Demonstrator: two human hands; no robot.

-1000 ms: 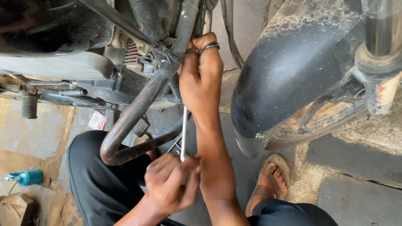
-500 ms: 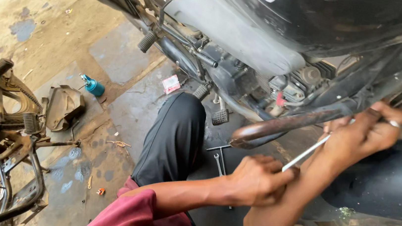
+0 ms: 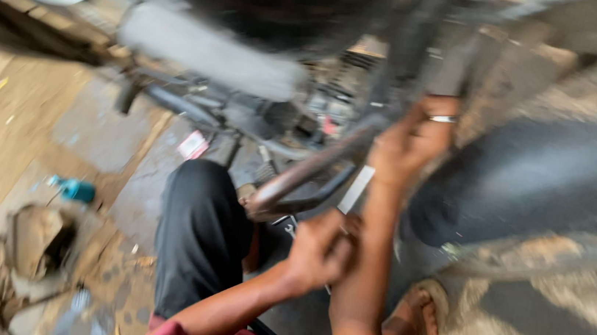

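Note:
The view is blurred by motion. My left hand [image 3: 319, 252] is closed around the lower end of a thin metal rod tool [image 3: 355, 190], near my black-trousered knee. My right hand [image 3: 411, 136], with a ring on one finger, reaches up into the underside of a motorcycle [image 3: 251, 59] and presses on a part near the engine; what its fingers hold is hidden. A rusty curved guard bar [image 3: 297, 178] of the motorcycle runs just left of both hands. The black front mudguard [image 3: 533, 185] is on the right.
A blue-green small bottle [image 3: 73, 188] lies on the stone floor at left. A worn bag [image 3: 36, 236] and scrap metal sit at the lower left. My sandalled foot [image 3: 416, 313] rests by the mudguard. A small red-and-white packet [image 3: 194, 145] lies under the engine.
The camera has swung back so the motorcycle sits across the top. My hands keep their hold on the rod and the engine part; the rod now stands steeper.

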